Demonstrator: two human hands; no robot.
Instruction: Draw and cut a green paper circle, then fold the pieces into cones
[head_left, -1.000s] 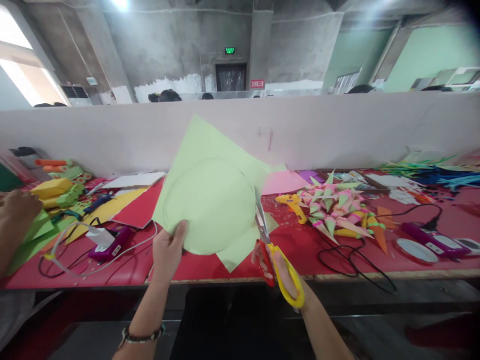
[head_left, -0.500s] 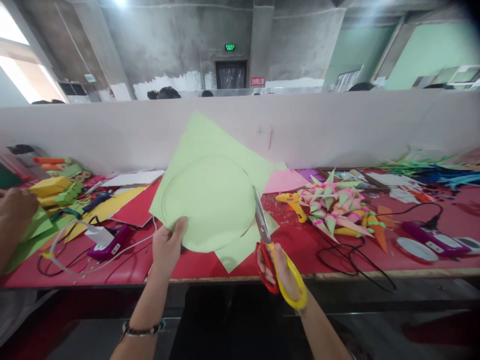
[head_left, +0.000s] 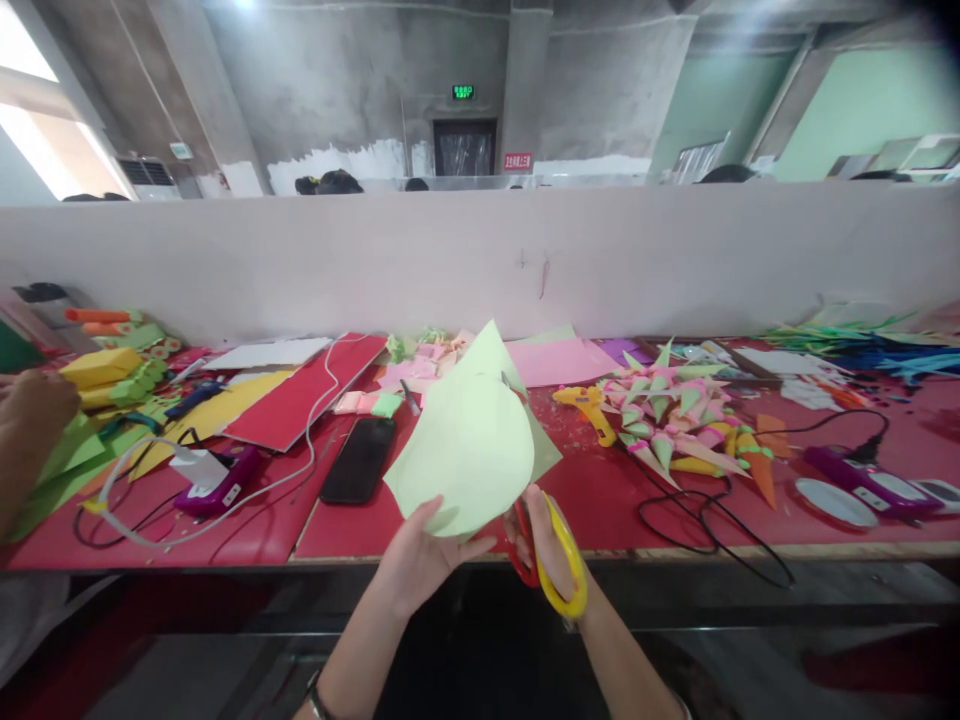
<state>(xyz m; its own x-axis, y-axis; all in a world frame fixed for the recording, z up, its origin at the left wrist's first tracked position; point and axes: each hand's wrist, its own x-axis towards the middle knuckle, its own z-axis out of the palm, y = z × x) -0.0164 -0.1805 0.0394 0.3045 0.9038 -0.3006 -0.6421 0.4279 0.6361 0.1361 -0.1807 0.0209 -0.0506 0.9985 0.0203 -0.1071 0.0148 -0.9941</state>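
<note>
A sheet of light green paper (head_left: 465,450) is held up over the red table, bent, with a rounded cut edge on its right side. My left hand (head_left: 424,555) grips its lower edge, thumb on the front and fingers beneath. In my right hand (head_left: 551,545) is a pair of scissors (head_left: 568,570) with one red and one yellow handle. The blades are mostly hidden behind the paper; a tip shows near its upper right. A loose part of the sheet hangs behind, right of the rounded edge.
A black phone (head_left: 358,461) lies left of the paper. A yellow glue gun (head_left: 589,408) and a heap of paper cones (head_left: 675,410) are to the right. Purple power strips (head_left: 219,482) with cables lie on both sides. Another person's hand (head_left: 34,410) is at far left.
The paper has turned and folded, moving down and right. My left hand has shifted right along with it. The scissor blades have gone behind the paper, and the phone has come into view.
</note>
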